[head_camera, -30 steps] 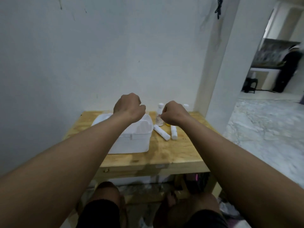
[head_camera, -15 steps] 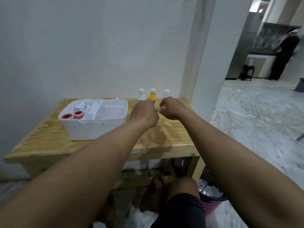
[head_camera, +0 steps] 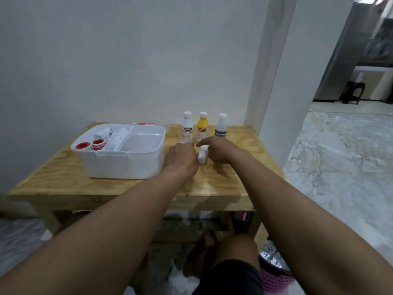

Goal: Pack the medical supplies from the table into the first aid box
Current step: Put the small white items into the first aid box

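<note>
Both hands are lowered over the table's middle, right of the first aid box: the left hand is curled with its knuckles up, and whether it grips anything cannot be told, while the right hand is closed around a white bandage roll. The roll's long axis runs toward the table's back edge, and the box lies to its left, nearer the left hand. Two red-cored tape rolls and wrapped items are held in the box's left compartments, the right compartment looks empty, and three bottles stand unpacked at the back edge.
</note>
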Demonstrator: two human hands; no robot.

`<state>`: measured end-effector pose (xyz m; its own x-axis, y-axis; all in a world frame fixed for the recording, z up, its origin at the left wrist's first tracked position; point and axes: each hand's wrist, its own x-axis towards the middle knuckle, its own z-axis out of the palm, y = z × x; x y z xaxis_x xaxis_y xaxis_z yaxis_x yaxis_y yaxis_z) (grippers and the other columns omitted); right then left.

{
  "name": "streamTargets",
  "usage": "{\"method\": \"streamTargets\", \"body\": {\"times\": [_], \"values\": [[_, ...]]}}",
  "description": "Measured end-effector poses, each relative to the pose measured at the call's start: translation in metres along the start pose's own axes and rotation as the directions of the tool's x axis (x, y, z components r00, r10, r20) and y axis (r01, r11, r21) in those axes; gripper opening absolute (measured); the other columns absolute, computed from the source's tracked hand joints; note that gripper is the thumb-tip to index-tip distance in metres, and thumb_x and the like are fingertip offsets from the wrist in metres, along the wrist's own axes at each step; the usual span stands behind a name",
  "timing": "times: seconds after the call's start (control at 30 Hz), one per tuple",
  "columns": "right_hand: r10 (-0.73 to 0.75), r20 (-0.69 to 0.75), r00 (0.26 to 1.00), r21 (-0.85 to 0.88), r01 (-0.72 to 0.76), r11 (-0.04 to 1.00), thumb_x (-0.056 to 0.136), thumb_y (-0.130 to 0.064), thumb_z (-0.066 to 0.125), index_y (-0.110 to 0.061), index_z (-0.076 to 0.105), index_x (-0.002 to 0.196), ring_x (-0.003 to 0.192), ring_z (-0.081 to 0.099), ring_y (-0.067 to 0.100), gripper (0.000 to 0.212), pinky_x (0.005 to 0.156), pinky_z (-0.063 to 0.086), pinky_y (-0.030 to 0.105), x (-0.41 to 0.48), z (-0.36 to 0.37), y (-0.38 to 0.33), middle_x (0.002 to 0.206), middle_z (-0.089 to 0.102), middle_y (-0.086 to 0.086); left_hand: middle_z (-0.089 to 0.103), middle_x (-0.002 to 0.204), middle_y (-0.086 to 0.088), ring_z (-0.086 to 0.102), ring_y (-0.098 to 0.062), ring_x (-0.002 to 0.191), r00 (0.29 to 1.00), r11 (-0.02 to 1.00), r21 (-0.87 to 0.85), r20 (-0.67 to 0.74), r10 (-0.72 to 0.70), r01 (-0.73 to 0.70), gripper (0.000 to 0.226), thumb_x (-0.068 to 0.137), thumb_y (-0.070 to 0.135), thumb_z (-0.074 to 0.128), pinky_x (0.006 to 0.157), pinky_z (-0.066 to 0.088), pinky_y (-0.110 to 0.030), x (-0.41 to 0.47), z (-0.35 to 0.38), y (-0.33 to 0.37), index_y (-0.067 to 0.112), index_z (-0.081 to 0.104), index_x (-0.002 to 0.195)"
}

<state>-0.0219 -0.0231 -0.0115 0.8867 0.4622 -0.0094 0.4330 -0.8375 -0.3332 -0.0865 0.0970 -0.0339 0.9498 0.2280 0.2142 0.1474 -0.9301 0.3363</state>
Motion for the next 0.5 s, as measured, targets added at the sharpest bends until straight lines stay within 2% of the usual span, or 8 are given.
{"method": "streamTargets", "body": {"times": [0.1,0.2,0.33,0.5], "values": [[0.004,0.052,0.999,0.006,-0.005,1.000,0.094,0.004,0.047,-0.022,0.062,0.136,0.134,0.048,0.027,0.051,0.099,0.042,0.032,0.004,0.002,0.001,0.151,0.048,0.008,0.060,0.132,-0.011,0.059,-0.033,0.116,1.000,0.999,0.028,0.016,-0.026,0.025,0.037,0.101,0.028,0.050,0.086,0.052,-0.041,0.003,0.006,-0.002,0.021,0.061,0.135],[0.021,0.047,0.999,0.047,-0.023,0.999,0.096,0.000,0.045,-0.017,0.065,0.131,0.134,0.047,0.026,0.043,0.103,0.040,0.033,0.004,0.000,0.004,0.149,0.050,0.008,0.065,0.123,-0.009,0.064,-0.030,0.106,0.999,0.998,0.030,0.008,-0.048,0.048,0.032,0.100,0.030,0.053,0.084,0.055,-0.039,0.005,0.010,-0.002,0.020,0.068,0.126],[0.047,0.024,0.999,0.106,-0.049,0.993,0.098,-0.005,0.043,-0.012,0.068,0.126,0.130,0.050,0.025,0.039,0.100,0.041,0.032,-0.003,-0.003,0.007,0.143,0.056,0.007,0.068,0.115,-0.009,0.066,-0.030,0.097,0.993,0.993,-0.025,-0.018,-0.119,0.119,0.028,0.098,0.027,0.058,0.070,0.051,-0.034,0.006,0.011,0.003,0.013,0.070,0.119],[0.098,-0.010,0.995,0.117,-0.096,0.989,0.097,-0.013,0.048,-0.019,0.072,0.119,0.116,0.057,0.023,0.034,0.083,0.045,0.029,-0.014,-0.008,0.015,0.132,0.062,0.005,0.066,0.121,-0.014,0.065,-0.034,0.105,0.990,0.991,-0.022,-0.037,-0.135,0.134,0.030,0.092,0.008,0.061,0.077,0.052,-0.036,0.003,0.006,0.011,0.008,0.067,0.122]]}}
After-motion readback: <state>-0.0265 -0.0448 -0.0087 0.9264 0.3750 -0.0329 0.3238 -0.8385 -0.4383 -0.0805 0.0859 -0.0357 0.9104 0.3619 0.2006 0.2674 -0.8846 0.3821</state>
